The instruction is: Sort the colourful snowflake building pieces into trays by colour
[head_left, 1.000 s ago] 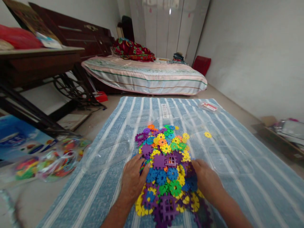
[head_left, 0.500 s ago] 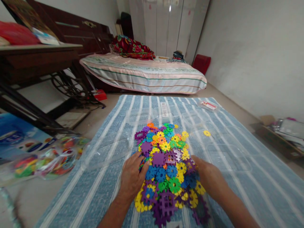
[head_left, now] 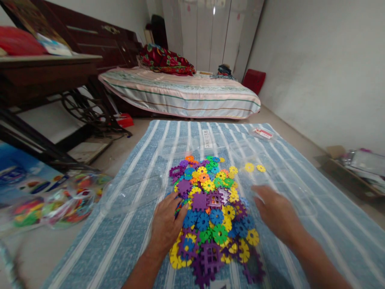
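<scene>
Left hand rests flat, holding nothing, on the toy pile's left edge; right hand hovers open, empty, over bare mat.

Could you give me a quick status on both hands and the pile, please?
Left hand flat on pile of plastic gear pieces, holding nothing. Right hand open, off the pile's right edge. Two yellow pieces lie apart on striped mat.

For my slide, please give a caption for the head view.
Left hand rests on a pile of colourful plastic pieces on a striped mat; right hand hovers beside it.
</scene>
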A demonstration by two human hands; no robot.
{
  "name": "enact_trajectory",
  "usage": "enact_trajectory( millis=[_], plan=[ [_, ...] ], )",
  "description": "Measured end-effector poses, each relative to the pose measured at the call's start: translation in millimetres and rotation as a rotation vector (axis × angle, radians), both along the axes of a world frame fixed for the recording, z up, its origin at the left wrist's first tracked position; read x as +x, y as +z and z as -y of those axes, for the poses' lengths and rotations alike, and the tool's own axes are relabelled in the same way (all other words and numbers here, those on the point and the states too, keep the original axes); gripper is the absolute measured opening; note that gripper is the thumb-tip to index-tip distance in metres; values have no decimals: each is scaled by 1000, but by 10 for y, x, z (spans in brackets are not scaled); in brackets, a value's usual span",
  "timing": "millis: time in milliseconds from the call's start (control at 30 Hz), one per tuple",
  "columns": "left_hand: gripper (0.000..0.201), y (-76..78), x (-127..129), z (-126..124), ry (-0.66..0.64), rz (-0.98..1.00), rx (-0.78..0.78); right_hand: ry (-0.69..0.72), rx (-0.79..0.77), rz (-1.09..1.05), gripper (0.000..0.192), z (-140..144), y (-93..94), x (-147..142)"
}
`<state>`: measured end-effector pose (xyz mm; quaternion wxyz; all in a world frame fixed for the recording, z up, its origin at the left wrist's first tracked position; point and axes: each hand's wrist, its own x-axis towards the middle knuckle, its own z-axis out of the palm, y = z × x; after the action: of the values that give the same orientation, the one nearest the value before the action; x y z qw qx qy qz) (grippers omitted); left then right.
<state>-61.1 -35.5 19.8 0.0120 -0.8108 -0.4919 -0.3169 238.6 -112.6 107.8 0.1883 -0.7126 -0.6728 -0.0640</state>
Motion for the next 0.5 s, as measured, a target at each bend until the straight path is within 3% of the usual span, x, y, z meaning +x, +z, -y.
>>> enact_trajectory(
  millis=[67,167,300,500],
  plan=[
    [31,-2,-1,0,-1,2,-1,29,-238,-14,31,179,-146,-129],
    [31,5,7,1,0,-7,-9,-22,-362,-39,45,382,-374,-254],
    [32,15,18,2,4,0,-26,-36,-370,-54,55,464,-550,-272],
    [29,27,16,-1,0,10,-23,14,-300,-111,59,525,-560,-229]
  ],
)
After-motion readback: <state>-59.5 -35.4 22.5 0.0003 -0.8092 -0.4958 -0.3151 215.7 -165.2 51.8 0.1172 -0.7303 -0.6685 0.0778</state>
